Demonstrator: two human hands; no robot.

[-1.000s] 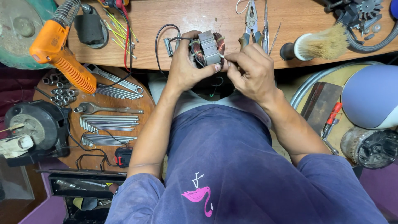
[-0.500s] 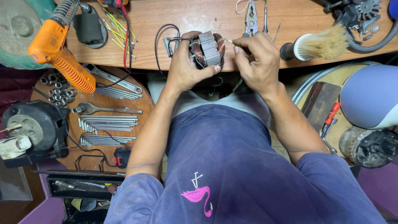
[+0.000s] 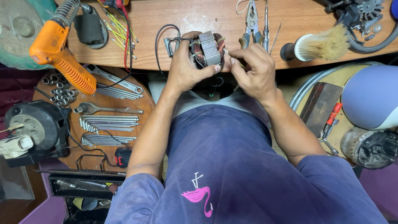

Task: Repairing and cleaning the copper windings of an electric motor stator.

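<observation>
Head view showed one motor stator point(image 3: 208, 49) with copper windings at the wooden workbench's point(image 3: 174, 18) near edge, clasped by the left hand point(image 3: 187, 68). Right hand point(image 3: 253, 70) pinched something thin beside it. One pliers point(image 3: 250, 23), one brush point(image 3: 321, 43), one orange heat gun point(image 3: 58, 54) lay around.

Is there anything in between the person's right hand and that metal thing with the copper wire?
Nothing visible. The left hand grips the motor stator at the wooden bench edge, and the right hand sits right beside it, fingertips at its copper winding. The pliers lie behind, out of the way.
</observation>
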